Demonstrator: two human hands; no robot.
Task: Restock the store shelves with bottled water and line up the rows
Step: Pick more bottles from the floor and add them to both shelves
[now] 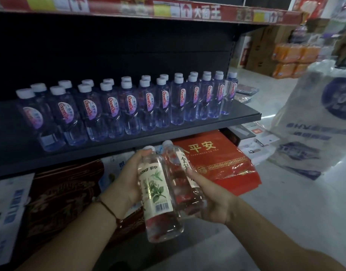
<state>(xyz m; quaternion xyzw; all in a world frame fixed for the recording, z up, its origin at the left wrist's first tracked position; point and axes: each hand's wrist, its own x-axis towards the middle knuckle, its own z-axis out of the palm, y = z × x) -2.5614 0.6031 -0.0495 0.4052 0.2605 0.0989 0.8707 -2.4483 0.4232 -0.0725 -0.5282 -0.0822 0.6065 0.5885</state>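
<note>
- Bottled water in hand: two clear bottles held side by side below the dark shelf (246, 116) front edge, both tilted, caps toward the shelf.
- Left hand (129, 178) grips the leaf-label bottle (158, 194); fingers wrap round its far side, thumb tip near the white cap.
- Right hand (213, 198) cups the second bottle (180, 177) from below and behind; fingers curled under it, thumb lying along its white label. The two bottles touch along their sides.
- Open room: above the fingertips, a bare strip of shelf board runs in front of the shelved bottle rows (129, 102); more bare board at the left end. To the right of the right hand, pale floor lies open up to a large white plastic bag (312, 122).
- Shelved rows: two deep, white caps, purple-tinted with red-lettered labels facing out; front row reaches nearly to the right shelf end.
- Beyond the right thumb: red foil-wrapped package (217, 163) on the lower level. Under the left wrist: dark red patterned item (60, 202).
- Hard to make out: back row mostly hidden behind front row; left-end bottle labels blurred; second bottle's label partly covered by the thumb; background orange packs (291, 61) out of focus.
- Left wrist carries a thin dark cord.
</note>
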